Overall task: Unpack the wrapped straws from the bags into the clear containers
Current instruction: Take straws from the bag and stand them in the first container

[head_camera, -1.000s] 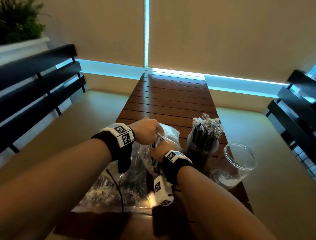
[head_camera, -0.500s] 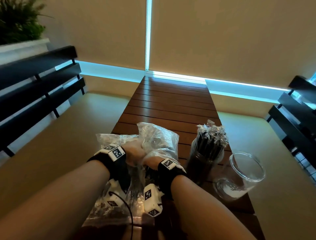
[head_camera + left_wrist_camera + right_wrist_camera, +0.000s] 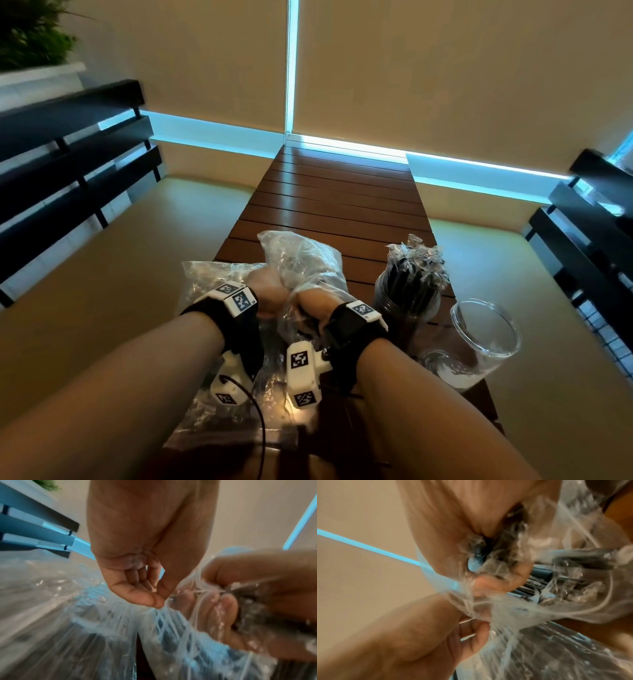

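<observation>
A clear plastic bag (image 3: 301,260) lies crumpled near the front of the wooden table (image 3: 335,198). My left hand (image 3: 270,301) pinches the bag's edge between thumb and forefinger (image 3: 160,599). The plastic (image 3: 120,635) stretches taut below. My right hand (image 3: 310,303) is inside the bag, its fingers (image 3: 496,577) curled round a bundle of dark wrapped straws (image 3: 573,561). To the right stands a clear container (image 3: 407,308) packed with black wrapped straws (image 3: 414,263). Beside it an empty clear container (image 3: 496,346) leans tilted.
More clear bags (image 3: 205,277) lie under my left forearm at the table's front left. The far half of the slatted table is bare. Black slatted bench backs (image 3: 68,154) (image 3: 589,222) and beige cushions flank the table. A plant (image 3: 30,34) sits at the top left.
Both hands have come down from a raised position to the table with the bag. The bag now drapes over my right hand. Little has moved in the last half second.
</observation>
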{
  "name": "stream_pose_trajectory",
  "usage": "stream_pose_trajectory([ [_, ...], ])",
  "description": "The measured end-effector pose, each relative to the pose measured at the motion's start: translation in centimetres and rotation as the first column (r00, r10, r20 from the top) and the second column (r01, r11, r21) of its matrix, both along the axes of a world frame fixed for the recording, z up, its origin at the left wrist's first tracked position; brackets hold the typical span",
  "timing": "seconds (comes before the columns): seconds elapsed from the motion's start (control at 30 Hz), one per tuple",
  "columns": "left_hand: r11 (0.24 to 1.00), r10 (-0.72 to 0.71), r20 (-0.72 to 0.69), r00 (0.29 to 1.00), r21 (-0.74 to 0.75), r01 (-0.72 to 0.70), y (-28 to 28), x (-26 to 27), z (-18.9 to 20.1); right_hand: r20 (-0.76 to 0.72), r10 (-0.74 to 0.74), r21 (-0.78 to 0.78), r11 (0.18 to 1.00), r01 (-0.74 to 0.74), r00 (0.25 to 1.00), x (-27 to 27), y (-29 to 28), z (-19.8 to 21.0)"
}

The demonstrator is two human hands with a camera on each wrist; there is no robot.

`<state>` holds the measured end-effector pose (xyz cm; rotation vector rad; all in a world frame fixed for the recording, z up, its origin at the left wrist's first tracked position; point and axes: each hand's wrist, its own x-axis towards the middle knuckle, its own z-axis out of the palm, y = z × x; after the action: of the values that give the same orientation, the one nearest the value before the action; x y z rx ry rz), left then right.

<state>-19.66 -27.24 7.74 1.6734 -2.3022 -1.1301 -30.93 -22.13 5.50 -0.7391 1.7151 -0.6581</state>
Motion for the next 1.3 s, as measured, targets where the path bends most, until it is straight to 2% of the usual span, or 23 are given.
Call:
stream_pose_trajectory([
  [0.07,0.989,-0.024,0.093,0.995,-0.14,0.037,-0.4,-0.2,0.4,-0.029,-0.014,-0.017,1.0,0.013,0.999,-0.1,0.2,1.2],
  [0.1,0.979,-0.025,0.07,0.997,-0.2,0.038,-0.6,-0.1,0.9,-0.038,-0.017,-0.029,0.999,0.016,0.999,-0.3,0.4,1.7],
  [0.17,0.979,-0.082,-0.134,0.988,-0.196,0.054,-0.9,0.1,1.6,-0.022,-0.033,-0.047,0.998,0.032,0.999,-0.8,0.8,2.5],
  [0.23,0.984,-0.18,-0.375,0.909,-0.059,0.17,-0.6,0.5,2.6,0.002,-0.029,-0.061,0.998,0.029,1.0,-1.2,1.4,3.4],
  [0.27,0.971,-0.232,-0.411,0.882,-0.036,0.238,-0.2,0.7,3.2,-0.001,-0.016,-0.068,0.998,0.016,1.0,-1.4,1.7,3.6],
  [0.3,0.953,-0.299,-0.382,0.875,-0.072,0.294,0.1,0.7,3.8,-0.017,0.006,-0.057,0.998,-0.007,1.0,-1.4,1.9,3.7],
  [0.37,0.897,-0.419,-0.227,0.879,-0.253,0.362,0.4,0.4,4.3,-0.086,0.05,-0.023,0.998,-0.052,0.995,-1.2,2.1,3.8],
  [0.43,0.834,-0.47,-0.08,0.879,-0.368,0.412,0.3,-0.3,4.3,-0.15,0.083,-0.008,0.996,-0.086,0.985,-0.8,2.4,3.7],
  [0.5,0.786,-0.491,0.037,0.87,-0.411,0.462,0.2,-1.2,4.0,-0.205,0.126,0.002,0.992,-0.128,0.971,-0.5,2.7,3.8],
  [0.6,0.747,-0.389,0.129,0.912,-0.535,0.394,-0.1,-2.2,3.5,-0.291,0.166,0.039,0.986,-0.161,0.942,-0.5,3.7,4.9],
  [0.67,0.779,-0.247,0.097,0.964,-0.571,0.257,-0.5,-2.5,3.6,-0.377,0.212,0.059,0.977,-0.205,0.902,-1.0,4.6,6.2],
  [0.8,0.873,-0.035,-0.012,0.999,-0.487,0.025,-1.3,-2.5,3.9,-0.546,0.354,0.1,0.927,-0.36,0.759,-2.5,8.1,9.2],
  [0.93,0.875,0.063,0.054,0.997,-0.484,-0.029,-1.6,-2.8,3.5,-0.64,0.454,0.179,0.872,-0.455,0.62,-4.3,11.7,11.9],
  [1.03,0.894,0.094,0.066,0.993,-0.444,-0.055,-1.8,-3.1,3.5,-0.653,0.432,0.125,0.872,-0.474,0.622,-5.3,12.7,13.4],
  [1.13,0.927,0.081,0.131,0.988,-0.373,-0.027,-2.2,-2.8,3.7,-0.663,0.353,0.002,0.883,-0.47,0.66,-6.6,12.7,14.2],
  [1.23,0.933,0.023,0.174,0.984,-0.358,0.042,-1.4,-2.1,4.5,-0.619,0.18,-0.27,0.865,-0.422,0.765,-6.7,12.0,14.6],
  [1.3,0.906,0.011,0.089,0.996,-0.422,0.028,-0.4,-2.0,5.6,-0.617,-0.033,-0.471,0.815,-0.336,0.786,-6.2,11.1,14.2],
])
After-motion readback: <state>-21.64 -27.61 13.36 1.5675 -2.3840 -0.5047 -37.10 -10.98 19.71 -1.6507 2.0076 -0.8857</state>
